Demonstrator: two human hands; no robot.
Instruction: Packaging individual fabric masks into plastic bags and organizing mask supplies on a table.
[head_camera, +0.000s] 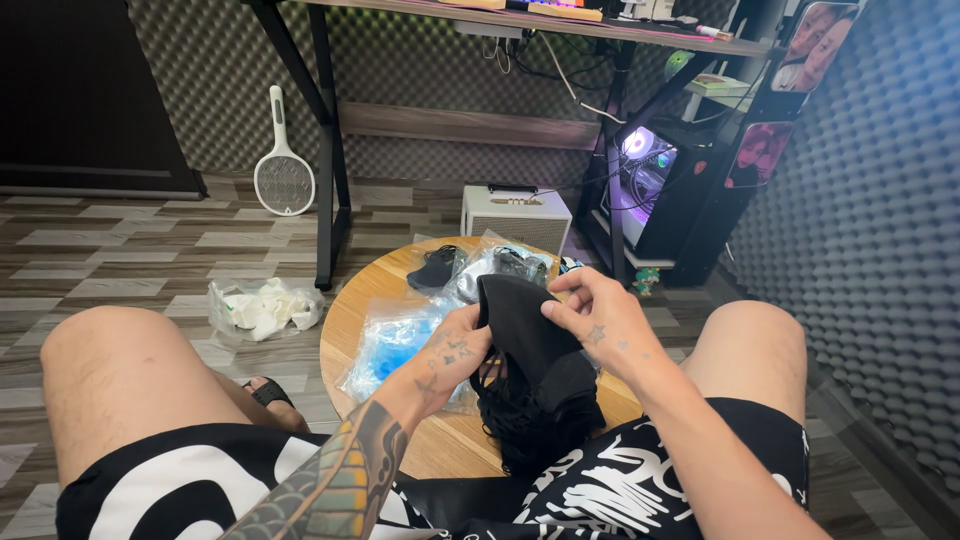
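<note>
I have the black cloth (530, 340) pinched at its top edge by both hands — left hand (455, 352) and right hand (600, 318), fingers closed on it — held over the round wooden surface (345, 330), above a dark pile. I judge I'm mid-fold; next needs an even pull before laying it beside the plastic bags (395, 345).

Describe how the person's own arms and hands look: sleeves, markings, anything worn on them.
Both forearms are bare, with no sleeves, gloves, watch or rings visible. The left forearm carries a large, dense tattoo in green, orange and dark tones. The left hand has small dark tattoos on its back, star-like shapes among them. The right hand shows a small star tattoo and a few tiny marks.
</note>
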